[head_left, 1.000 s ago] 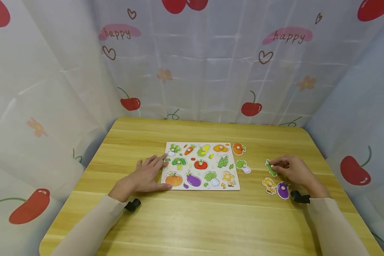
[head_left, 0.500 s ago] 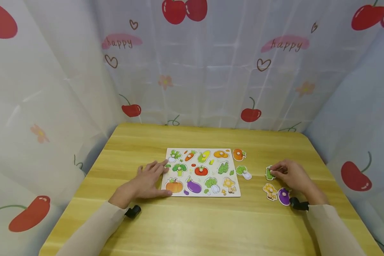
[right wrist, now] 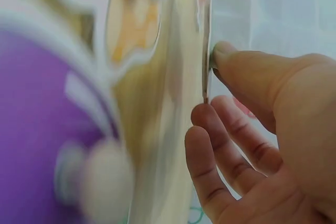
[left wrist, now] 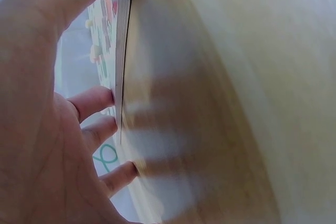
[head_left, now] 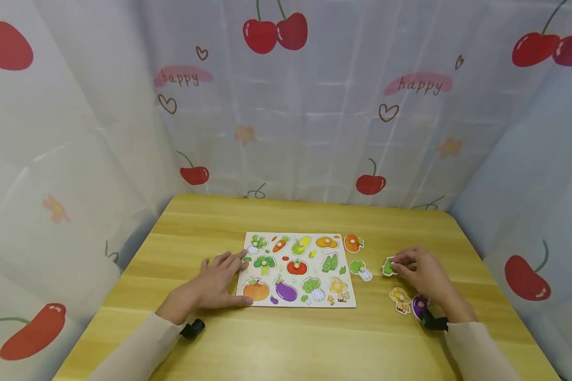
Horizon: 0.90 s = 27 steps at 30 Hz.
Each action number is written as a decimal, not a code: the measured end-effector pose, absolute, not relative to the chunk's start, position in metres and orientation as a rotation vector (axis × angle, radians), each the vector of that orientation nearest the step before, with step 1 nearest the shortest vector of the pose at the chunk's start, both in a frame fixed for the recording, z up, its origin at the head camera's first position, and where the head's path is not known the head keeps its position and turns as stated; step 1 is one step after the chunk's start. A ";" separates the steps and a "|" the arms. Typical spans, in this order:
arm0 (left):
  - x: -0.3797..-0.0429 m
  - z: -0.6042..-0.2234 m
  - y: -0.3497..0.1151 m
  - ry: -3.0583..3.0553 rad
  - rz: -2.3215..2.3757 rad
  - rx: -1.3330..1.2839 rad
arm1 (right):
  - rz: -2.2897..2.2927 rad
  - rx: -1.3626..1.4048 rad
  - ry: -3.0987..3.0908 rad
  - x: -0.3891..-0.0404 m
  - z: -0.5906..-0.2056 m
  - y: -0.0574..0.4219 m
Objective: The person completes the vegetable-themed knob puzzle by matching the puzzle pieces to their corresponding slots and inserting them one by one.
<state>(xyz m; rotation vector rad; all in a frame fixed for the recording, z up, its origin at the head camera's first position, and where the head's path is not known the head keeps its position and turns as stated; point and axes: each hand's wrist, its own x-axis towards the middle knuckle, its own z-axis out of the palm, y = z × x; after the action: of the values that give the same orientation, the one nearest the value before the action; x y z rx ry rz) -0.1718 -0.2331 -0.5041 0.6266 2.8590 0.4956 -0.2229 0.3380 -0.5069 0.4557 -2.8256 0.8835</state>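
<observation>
My left hand (head_left: 214,286) lies at the left edge of the vegetable puzzle board (head_left: 324,303), fingers spread, thumb at its lower left corner. In the left wrist view the fingertips (left wrist: 100,100) touch the board's side. My right hand (head_left: 424,272) pinches a green vegetable puzzle piece (head_left: 387,266) between thumb and fingers, right of the board. The right wrist view shows that piece edge-on (right wrist: 206,51), with the thumb (right wrist: 252,69) at its knob. Below this hand lie a mushroom piece (head_left: 400,300) and a purple eggplant piece (head_left: 418,306), the latter partly hidden by the wrist camera.
A leafy cabbage piece (head_left: 360,270) and an orange pumpkin piece (head_left: 353,243) lie against the board's right side. Knobbed pieces, such as the tomato (head_left: 297,268) and broccoli (head_left: 264,264), sit in the board. A printed curtain (head_left: 286,132) surrounds the wooden table (head_left: 286,344).
My right hand has moved left, carrying the green vegetable piece past the mushroom piece towards the board. The left hand stays at the board's edge. The head view has tilted up.
</observation>
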 end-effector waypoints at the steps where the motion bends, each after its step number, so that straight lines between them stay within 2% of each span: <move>1: -0.171 -0.506 -0.233 2.859 0.496 0.625 | 0.892 0.459 -2.815 -0.221 -0.507 0.335; 27: -0.169 -0.502 -0.232 2.851 0.500 0.634 | 0.937 0.671 -2.694 -0.219 -0.501 0.223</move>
<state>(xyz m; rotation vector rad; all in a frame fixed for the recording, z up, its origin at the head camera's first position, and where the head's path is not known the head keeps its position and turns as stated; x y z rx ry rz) -0.1691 -0.2315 -0.5016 0.6338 2.8509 0.5002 -0.2185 0.2232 -0.5007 0.6706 -2.6945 0.9366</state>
